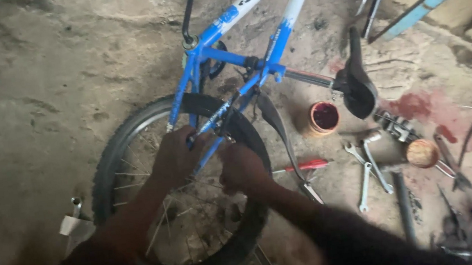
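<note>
Bike frame, blue-white tube, lies on rough concrete floor, rear wheel nearest camera. Left hand curled tight round the blue stay above the knobby tyre. Right hand fisted just beside it at the brake area; what it grips is hidden. Black saddle on its side. Round orange tin, dark red inside, by the saddle. Red-handled screwdriver and steel spanners lie right of the wheel.

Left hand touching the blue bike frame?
Touching. The head view shows the left hand wrapped around a blue stay of the bike frame above the rear wheel, no gap visible.
</note>
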